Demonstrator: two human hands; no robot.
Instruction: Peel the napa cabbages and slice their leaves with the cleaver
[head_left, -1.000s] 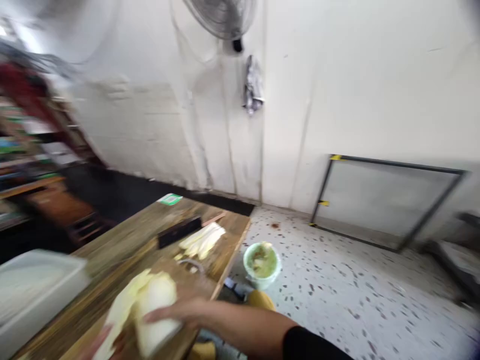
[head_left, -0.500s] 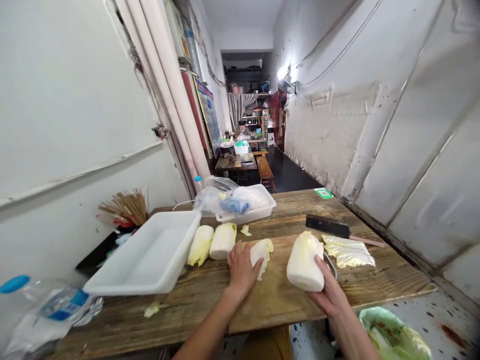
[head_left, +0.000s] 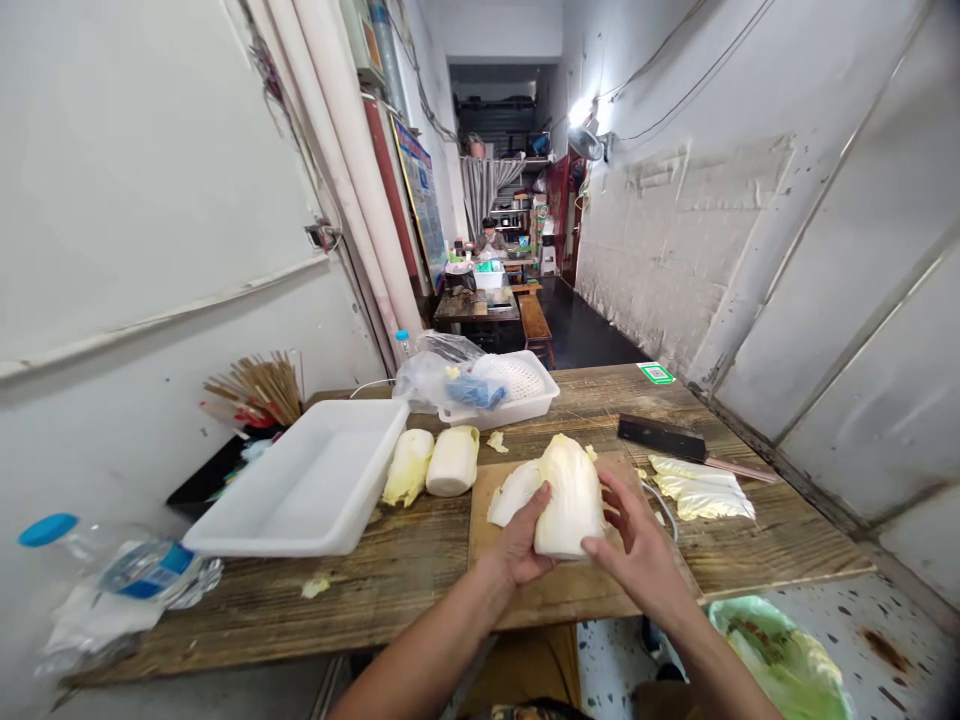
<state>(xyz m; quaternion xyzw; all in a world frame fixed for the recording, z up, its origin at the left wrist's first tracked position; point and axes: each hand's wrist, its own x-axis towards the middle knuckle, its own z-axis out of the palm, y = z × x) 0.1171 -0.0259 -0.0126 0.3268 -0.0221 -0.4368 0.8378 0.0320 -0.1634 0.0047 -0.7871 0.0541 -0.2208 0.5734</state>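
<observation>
A pale napa cabbage head (head_left: 568, 495) is held over the wooden cutting board (head_left: 525, 595) between both hands. My left hand (head_left: 527, 540) grips its left side, thumb up along the leaves. My right hand (head_left: 637, 535) curls at its right side, with the thumb against the lower edge and the fingertips by the upper right. Behind my left hand lies a loose cabbage leaf (head_left: 516, 492) on the board. Two more trimmed heads, a yellowish cabbage (head_left: 409, 465) and a whiter cabbage (head_left: 453, 460), rest left of the board.
A cleaver (head_left: 660, 437) and stripped leaves (head_left: 701, 488) lie to the right. An empty white tray (head_left: 300, 480) stands left, with a plastic basket (head_left: 525, 405) and bags behind. A green-lined bin (head_left: 776, 660) is on the floor at right. Someone sits far back (head_left: 491, 238).
My right hand has brought the cabbage leftward over the board. My left hand has left the loose leaf and now grips the cabbage's left side. The view has shifted slightly.
</observation>
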